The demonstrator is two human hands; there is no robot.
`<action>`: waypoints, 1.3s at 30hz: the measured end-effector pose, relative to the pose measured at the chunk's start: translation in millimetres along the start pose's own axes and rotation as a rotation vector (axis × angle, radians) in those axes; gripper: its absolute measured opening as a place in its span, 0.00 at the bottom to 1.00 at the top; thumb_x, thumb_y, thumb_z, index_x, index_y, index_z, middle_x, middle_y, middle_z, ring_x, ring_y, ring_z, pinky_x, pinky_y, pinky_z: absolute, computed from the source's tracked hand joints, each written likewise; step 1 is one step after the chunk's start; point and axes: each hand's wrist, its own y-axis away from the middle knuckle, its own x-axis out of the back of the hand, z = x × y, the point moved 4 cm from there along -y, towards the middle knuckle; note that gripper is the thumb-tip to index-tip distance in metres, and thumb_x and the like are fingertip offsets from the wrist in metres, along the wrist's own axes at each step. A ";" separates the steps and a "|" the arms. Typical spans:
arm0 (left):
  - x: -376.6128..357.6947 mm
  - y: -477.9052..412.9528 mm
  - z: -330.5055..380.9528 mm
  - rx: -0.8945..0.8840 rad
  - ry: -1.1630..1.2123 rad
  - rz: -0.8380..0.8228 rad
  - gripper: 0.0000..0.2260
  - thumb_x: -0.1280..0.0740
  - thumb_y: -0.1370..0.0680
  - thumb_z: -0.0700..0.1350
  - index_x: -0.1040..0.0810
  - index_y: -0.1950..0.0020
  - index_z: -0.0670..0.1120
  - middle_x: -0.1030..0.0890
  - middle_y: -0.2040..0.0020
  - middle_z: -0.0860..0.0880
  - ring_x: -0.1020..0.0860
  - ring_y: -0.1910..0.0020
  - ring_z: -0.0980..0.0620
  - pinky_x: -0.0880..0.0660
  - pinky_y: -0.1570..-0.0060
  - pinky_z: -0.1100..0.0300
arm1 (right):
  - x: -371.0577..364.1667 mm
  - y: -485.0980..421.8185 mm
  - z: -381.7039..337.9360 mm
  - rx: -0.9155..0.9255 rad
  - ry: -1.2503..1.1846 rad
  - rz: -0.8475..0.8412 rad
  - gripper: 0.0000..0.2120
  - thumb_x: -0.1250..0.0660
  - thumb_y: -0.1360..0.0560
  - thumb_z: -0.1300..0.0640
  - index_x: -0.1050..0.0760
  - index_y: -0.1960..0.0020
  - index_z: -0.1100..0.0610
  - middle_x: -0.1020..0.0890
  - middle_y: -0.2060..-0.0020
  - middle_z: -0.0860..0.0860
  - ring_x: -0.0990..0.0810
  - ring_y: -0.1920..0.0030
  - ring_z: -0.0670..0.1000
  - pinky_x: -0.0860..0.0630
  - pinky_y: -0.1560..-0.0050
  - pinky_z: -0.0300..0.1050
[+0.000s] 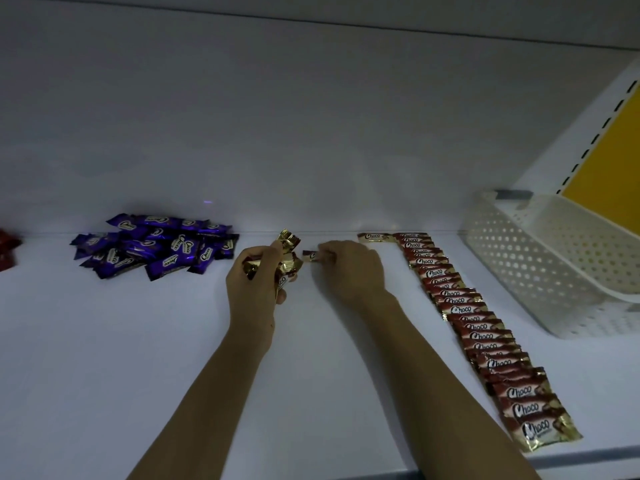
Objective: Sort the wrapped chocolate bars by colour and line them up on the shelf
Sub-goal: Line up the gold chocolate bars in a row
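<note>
Dim light, white shelf point(138, 358). Both bare forearms come in from the bottom edge, centre of frame.

Lower right: near end of a row of brown-and-gold bars point(478, 327). The bars overlap like shingles, labels up, and the row runs diagonally up toward the centre right. One stray bar point(375, 237) lies crosswise at its far end, touching the top of the row.

Centre: left hand point(256, 271), fingers curled tight round a bunch of brown-and-gold bars point(287, 258). The gold crimped ends fan out above the fist. Count not readable.

Just right of it: right hand point(349, 268), knuckles up, fingertips pinching a single brown-and-gold bar point(310, 255). This bar sits in the gap between the two hands, just beside the bunch. Cannot tell whether it touches the shelf.

Left of centre, farther back: loose heap of purple bars point(156, 245), unsorted, against the back wall point(311, 133).

Far left edge: red wrappers point(7, 247), mostly cut off by the frame.

Right, beyond the row: white perforated basket point(554, 254), tilted, apart from the row. Behind it, upper right, a yellow panel point(609, 161) beside a slotted white upright.
</note>
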 end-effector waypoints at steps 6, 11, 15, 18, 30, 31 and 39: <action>-2.5 0.3 -0.9 -0.013 -0.075 -0.023 0.04 0.33 0.22 0.44 0.24 0.56 0.46 0.19 0.60 0.42 0.26 0.68 0.51 0.35 0.79 0.68 | 2.0 -27.2 5.3 -0.020 0.203 -0.202 0.14 0.41 0.25 0.64 0.25 0.41 0.57 0.21 0.46 0.55 0.22 0.45 0.58 0.27 0.49 0.47; -2.6 0.2 -2.4 -0.021 -0.107 -0.041 0.03 0.34 0.22 0.44 0.24 0.56 0.48 0.18 0.59 0.42 0.27 0.65 0.49 0.35 0.78 0.68 | 12.8 -62.5 7.7 0.038 0.320 -0.358 0.10 0.31 0.28 0.58 0.20 0.47 0.56 0.18 0.50 0.52 0.20 0.50 0.55 0.23 0.49 0.48; -4.3 0.1 -3.1 -0.040 -0.115 -0.057 0.04 0.33 0.22 0.44 0.24 0.58 0.48 0.18 0.66 0.50 0.26 0.68 0.52 0.35 0.78 0.67 | 53.4 -79.5 28.5 0.046 0.245 -0.360 0.07 0.30 0.30 0.61 0.17 0.53 0.56 0.16 0.52 0.53 0.19 0.51 0.52 0.27 0.54 0.38; -6.4 1.5 -3.5 -0.042 -0.123 -0.058 0.04 0.32 0.23 0.43 0.24 0.57 0.46 0.20 0.70 0.52 0.27 0.72 0.56 0.36 0.78 0.66 | 73.7 -83.0 52.4 0.002 0.196 -0.350 0.06 0.31 0.30 0.63 0.16 0.56 0.57 0.16 0.55 0.52 0.19 0.52 0.51 0.27 0.53 0.38; -13.0 6.7 2.2 -0.074 -0.170 -0.090 0.05 0.33 0.22 0.41 0.25 0.58 0.45 0.19 0.71 0.53 0.27 0.76 0.60 0.36 0.79 0.69 | 64.9 -80.3 78.7 -0.023 0.315 -0.301 0.09 0.33 0.29 0.61 0.18 0.59 0.48 0.16 0.54 0.45 0.20 0.52 0.49 0.22 0.49 0.45; -13.5 7.2 2.7 -0.073 -0.169 -0.092 0.05 0.33 0.22 0.40 0.25 0.58 0.45 0.19 0.72 0.54 0.26 0.76 0.61 0.36 0.79 0.69 | 64.9 -80.6 80.1 -0.022 0.318 -0.297 0.09 0.33 0.29 0.61 0.18 0.58 0.48 0.16 0.54 0.45 0.20 0.52 0.49 0.22 0.49 0.45; -17.9 12.3 7.6 -0.079 -0.153 -0.103 0.05 0.34 0.23 0.36 0.27 0.58 0.41 0.21 0.65 0.43 0.24 0.77 0.60 0.34 0.79 0.72 | 59.1 -73.7 84.8 0.032 0.340 -0.242 0.07 0.33 0.27 0.58 0.19 0.57 0.47 0.18 0.52 0.47 0.21 0.51 0.51 0.24 0.52 0.44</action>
